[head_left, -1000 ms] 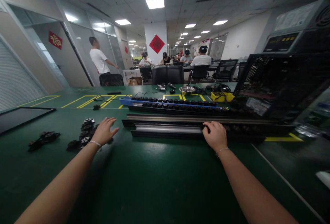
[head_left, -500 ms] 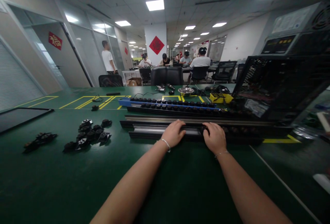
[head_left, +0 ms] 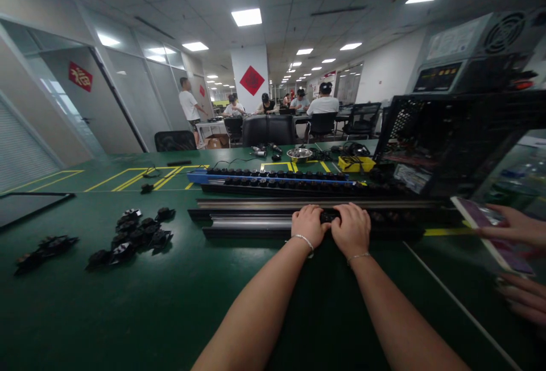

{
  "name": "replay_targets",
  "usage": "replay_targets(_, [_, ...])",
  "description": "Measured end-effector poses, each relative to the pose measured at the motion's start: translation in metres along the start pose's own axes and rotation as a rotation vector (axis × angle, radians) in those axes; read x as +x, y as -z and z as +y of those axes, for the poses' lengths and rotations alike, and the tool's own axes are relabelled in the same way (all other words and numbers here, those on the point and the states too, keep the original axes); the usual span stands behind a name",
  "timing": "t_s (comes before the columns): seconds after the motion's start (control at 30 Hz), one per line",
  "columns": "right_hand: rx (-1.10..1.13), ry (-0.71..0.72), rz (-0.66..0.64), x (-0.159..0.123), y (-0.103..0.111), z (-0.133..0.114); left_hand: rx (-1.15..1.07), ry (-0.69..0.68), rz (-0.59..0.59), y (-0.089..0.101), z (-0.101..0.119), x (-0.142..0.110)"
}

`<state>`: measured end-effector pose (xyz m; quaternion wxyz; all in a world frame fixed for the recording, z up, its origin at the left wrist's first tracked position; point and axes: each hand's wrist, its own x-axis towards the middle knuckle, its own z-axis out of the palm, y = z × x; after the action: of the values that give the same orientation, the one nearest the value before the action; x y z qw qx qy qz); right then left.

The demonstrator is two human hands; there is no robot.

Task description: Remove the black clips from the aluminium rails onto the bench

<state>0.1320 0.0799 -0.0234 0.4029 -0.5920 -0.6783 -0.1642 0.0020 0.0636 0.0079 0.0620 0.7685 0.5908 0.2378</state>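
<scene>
Black-edged metal channel rail (head_left: 247, 223) lies on the green table (head_left: 239, 297), nearest the wearer, just in front of a longer rail (head_left: 256, 204). Left hand (head_left: 307, 226) and right hand (head_left: 352, 227) rest side by side on it with bent fingers, thumbs beside a small black part (head_left: 327, 217); whether either is clamped on it, I cannot tell. Black wheel-like pieces (head_left: 139, 234) sit loosely heaped to the left. At right, another person's hand (head_left: 518, 226) holds a flat, probably phone-like object (head_left: 486, 229).
</scene>
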Motion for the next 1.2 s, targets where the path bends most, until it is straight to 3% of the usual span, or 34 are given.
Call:
replay_targets(0.3, [-0.029, -0.028, -0.040, -0.003, -0.004, 0.003, -0.027, 0.026, -0.016, 0.003, -0.007, 0.003])
replay_targets(1.2, [0.027, -0.054, -0.053, -0.002, -0.003, 0.003, 0.064, 0.093, 0.016, 0.046, -0.087, -0.029])
